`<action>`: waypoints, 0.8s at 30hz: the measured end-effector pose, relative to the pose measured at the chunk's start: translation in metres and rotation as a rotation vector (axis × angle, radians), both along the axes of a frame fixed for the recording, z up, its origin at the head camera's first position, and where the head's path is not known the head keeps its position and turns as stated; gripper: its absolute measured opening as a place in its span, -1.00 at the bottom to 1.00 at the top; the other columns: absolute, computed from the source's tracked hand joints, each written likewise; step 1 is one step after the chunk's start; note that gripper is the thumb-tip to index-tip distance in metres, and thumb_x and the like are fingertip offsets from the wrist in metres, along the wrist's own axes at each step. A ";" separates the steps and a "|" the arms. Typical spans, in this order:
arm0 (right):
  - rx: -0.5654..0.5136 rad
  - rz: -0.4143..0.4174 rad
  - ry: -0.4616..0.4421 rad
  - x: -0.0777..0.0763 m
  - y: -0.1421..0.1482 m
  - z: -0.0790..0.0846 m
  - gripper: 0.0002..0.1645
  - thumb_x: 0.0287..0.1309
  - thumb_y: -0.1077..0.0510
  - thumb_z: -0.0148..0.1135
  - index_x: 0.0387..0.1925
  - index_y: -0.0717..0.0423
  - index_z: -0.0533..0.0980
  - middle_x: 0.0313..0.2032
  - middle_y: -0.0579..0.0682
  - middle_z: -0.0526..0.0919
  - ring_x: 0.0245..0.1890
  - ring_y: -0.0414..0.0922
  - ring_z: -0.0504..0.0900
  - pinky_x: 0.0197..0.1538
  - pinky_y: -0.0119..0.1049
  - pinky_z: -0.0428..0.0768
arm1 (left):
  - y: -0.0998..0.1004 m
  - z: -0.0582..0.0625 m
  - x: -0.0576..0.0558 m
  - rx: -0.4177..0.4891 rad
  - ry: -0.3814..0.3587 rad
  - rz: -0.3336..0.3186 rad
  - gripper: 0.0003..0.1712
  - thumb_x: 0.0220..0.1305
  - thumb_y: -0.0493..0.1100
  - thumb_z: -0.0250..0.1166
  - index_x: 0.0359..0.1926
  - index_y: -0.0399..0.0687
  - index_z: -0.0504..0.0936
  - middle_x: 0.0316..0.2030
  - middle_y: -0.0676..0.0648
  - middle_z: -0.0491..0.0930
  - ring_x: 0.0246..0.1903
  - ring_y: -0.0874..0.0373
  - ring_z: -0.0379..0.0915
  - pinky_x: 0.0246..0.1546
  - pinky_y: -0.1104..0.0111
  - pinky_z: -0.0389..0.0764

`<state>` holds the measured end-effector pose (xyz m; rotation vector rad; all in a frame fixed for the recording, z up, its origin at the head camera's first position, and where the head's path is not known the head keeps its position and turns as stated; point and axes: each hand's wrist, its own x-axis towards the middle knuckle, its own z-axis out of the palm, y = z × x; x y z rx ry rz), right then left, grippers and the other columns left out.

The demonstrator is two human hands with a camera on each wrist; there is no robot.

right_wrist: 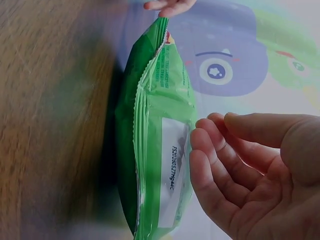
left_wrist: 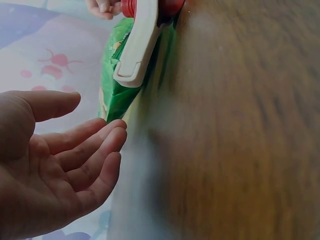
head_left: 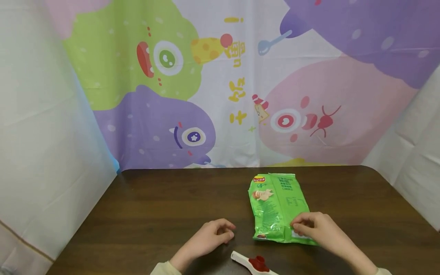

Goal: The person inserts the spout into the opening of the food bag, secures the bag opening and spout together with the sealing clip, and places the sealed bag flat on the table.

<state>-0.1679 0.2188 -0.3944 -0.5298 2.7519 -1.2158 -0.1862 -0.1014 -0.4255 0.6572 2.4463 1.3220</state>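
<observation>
Bag: glossy green plastic snack bag [head_left: 278, 208], lying flat on the dark brown wood-grain table [head_left: 154, 206]; white label [right_wrist: 174, 172] with printed code at its near end.
Right hand [head_left: 317, 227]: at bag's near right corner, fingers loosely bent, grip released; fingertips at the label, contact cannot be told.
Left hand [head_left: 211, 236]: left of bag's near end, apart from it; relaxed, grip released.
Tool: slim white plastic bar with raised red round knob [head_left: 258, 264], on table, nearer the wearer than bag.
Backdrop: white cloth printed with cartoon monsters [head_left: 237, 84], beyond bag.
</observation>
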 end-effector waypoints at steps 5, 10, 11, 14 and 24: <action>0.010 0.020 0.035 0.003 -0.001 0.000 -0.79 0.14 -0.04 0.15 -0.34 -0.03 0.59 -0.47 -0.20 0.63 -0.46 -0.39 0.52 -0.42 -0.44 0.46 | -0.001 0.002 0.001 0.010 -0.007 0.002 -0.72 0.21 -0.13 0.15 -0.09 -0.17 0.56 -0.41 -0.04 0.61 -0.49 0.20 0.50 -0.43 0.47 0.40; 0.004 0.049 0.037 0.006 -0.004 0.001 -0.81 0.14 -0.03 0.15 -0.31 -0.05 0.59 -0.44 -0.22 0.64 -0.42 -0.39 0.54 -0.39 -0.43 0.47 | -0.002 0.001 0.003 0.009 -0.003 -0.007 -0.71 0.21 -0.13 0.15 -0.10 -0.18 0.56 -0.40 -0.05 0.62 -0.49 0.22 0.50 -0.46 0.48 0.40; 0.003 0.055 0.038 0.007 -0.004 0.001 -0.82 0.14 -0.02 0.16 -0.31 -0.06 0.59 -0.44 -0.22 0.64 -0.42 -0.38 0.54 -0.39 -0.43 0.47 | -0.002 0.001 0.003 0.011 -0.006 -0.012 -0.71 0.21 -0.13 0.15 -0.10 -0.18 0.56 -0.39 -0.05 0.62 -0.49 0.22 0.50 -0.46 0.48 0.40; -0.003 0.083 0.030 0.010 -0.007 0.003 -0.83 0.14 -0.01 0.16 -0.31 -0.06 0.59 -0.43 -0.21 0.63 -0.43 -0.38 0.53 -0.39 -0.43 0.47 | -0.001 0.001 0.005 0.017 -0.014 -0.024 -0.71 0.21 -0.12 0.16 -0.10 -0.17 0.56 -0.38 -0.05 0.62 -0.49 0.24 0.49 -0.46 0.48 0.41; 0.005 0.222 -0.062 0.018 -0.024 0.002 -0.81 0.14 -0.03 0.15 -0.38 -0.04 0.59 -0.46 -0.22 0.61 -0.47 -0.39 0.50 -0.41 -0.44 0.46 | 0.004 -0.002 0.008 0.012 0.001 -0.055 -0.73 0.18 -0.10 0.19 -0.14 -0.14 0.57 -0.40 0.09 0.60 -0.47 0.38 0.43 -0.42 0.49 0.42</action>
